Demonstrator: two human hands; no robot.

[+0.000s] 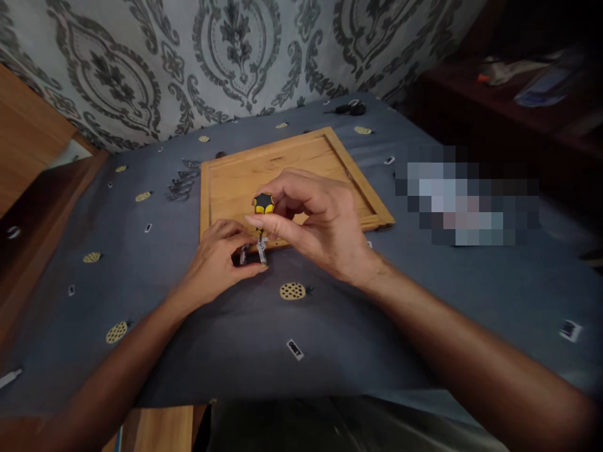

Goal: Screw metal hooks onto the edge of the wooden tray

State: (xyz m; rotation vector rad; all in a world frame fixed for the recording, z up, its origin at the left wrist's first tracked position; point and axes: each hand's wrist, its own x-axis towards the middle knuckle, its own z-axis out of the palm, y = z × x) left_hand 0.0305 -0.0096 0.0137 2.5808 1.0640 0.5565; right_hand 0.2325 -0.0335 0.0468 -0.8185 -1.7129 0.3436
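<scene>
"Your hands first: what is each one doing?"

"Your right hand (325, 223) is closed on a yellow-and-black screwdriver (263, 204), its handle pinched between thumb and fingers. Your left hand (214, 260) is curled, thumb and fingers gripping a small metal hinge (262, 251)."

"State the position of the screwdriver relative to the hinge."

"Handle uppermost, shaft pointing down from your right fingers to the hinge in your left. Exact seating of the tip cannot be told; it is too small to make out."

"And the workpiece?"

"Your framed wooden panel (245, 182) lies flat, directly beyond and partly beneath both hands. The hinge is at its near edge."

"List the surrounding items."

"Beyond your left hand, just beside the panel's left edge, note a cluster of dark metal pieces (183, 181). Well beyond your right hand, past the panel's far edge, lies a black object (352, 108), its type unclear. To the right of your right hand, one area is pixelated and unreadable. Under everything, your support surface is a blue-grey cloth (358, 351) printed with yellow pineapples."
</scene>
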